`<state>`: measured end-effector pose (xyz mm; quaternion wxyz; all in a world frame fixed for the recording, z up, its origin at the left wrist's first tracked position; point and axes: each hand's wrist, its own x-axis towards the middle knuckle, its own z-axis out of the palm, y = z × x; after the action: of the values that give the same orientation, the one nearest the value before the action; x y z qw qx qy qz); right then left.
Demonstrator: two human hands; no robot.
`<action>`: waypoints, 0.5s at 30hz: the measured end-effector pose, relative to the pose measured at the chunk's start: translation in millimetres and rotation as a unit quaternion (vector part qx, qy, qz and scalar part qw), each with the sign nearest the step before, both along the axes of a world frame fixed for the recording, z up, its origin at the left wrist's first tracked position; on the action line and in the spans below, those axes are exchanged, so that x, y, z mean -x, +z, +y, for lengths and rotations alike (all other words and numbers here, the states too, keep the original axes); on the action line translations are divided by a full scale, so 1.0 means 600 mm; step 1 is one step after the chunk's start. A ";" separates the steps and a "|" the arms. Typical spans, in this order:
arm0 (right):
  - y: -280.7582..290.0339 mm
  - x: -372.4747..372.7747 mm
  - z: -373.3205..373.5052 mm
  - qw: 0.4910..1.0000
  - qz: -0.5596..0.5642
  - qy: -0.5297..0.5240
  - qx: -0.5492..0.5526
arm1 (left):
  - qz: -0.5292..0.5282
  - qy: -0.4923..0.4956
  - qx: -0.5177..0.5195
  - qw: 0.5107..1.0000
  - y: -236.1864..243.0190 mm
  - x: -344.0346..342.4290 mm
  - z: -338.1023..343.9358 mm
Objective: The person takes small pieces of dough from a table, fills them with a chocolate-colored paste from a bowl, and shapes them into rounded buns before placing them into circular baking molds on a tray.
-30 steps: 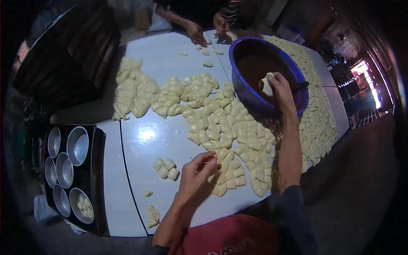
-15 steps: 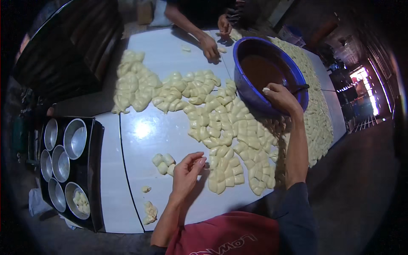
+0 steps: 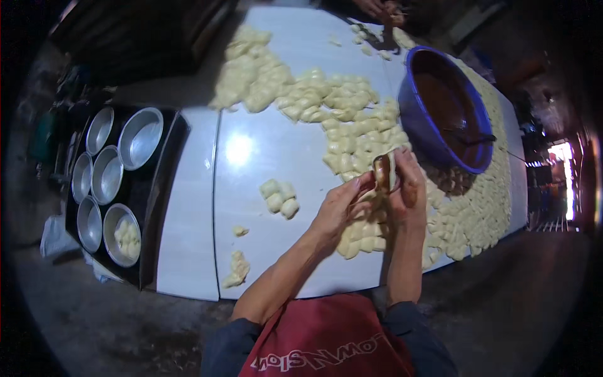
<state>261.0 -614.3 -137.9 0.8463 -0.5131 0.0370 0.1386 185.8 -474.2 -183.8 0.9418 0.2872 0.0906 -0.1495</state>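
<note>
My right hand [image 3: 409,188] holds a piece of pale dough [image 3: 394,168] with glossy brown filling [image 3: 381,173] on it, above the table. Brown smears mark that hand's fingers. My left hand [image 3: 339,210] meets the piece from the left, its fingertips closed against the brown side. Just beyond my right hand stands a large blue-purple basin [image 3: 411,103], with brown filling [image 3: 447,103] inside and a dark-handled utensil [image 3: 474,138] resting in it. Many pale dough pieces [image 3: 358,141] lie packed together under and around my hands.
On the left, a black tray [image 3: 164,182] holds several round metal pans [image 3: 141,138]; the nearest contains dough pieces [image 3: 127,237]. A small dough cluster [image 3: 279,198] and dough scraps [image 3: 237,269] lie on the white table [image 3: 185,239]. Another person's hands [image 3: 380,9] are at the far edge.
My right hand has come from the basin to meet my left hand, bringing dough and brown filling. My left hand, earlier empty over the table, now touches the piece. The view has shifted.
</note>
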 end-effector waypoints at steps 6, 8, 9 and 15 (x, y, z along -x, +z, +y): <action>-0.058 0.072 0.090 0.995 -0.002 0.096 -0.026 | 0.053 0.109 -0.031 0.992 -0.031 0.051 0.091; -0.049 0.108 0.130 0.990 -0.034 0.090 0.106 | 0.111 0.164 -0.048 0.979 -0.052 0.067 0.131; -0.058 0.124 0.141 0.987 -0.049 0.096 0.118 | 0.109 0.174 -0.093 0.974 -0.054 0.075 0.143; -0.100 0.160 0.198 0.834 -0.356 0.025 0.421 | 0.084 0.210 -0.141 0.964 -0.039 0.104 0.162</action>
<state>165.1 -495.6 -197.8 0.4993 -0.8344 -0.2252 -0.0616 123.6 -377.2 -207.3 0.8911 0.3780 0.2477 0.0429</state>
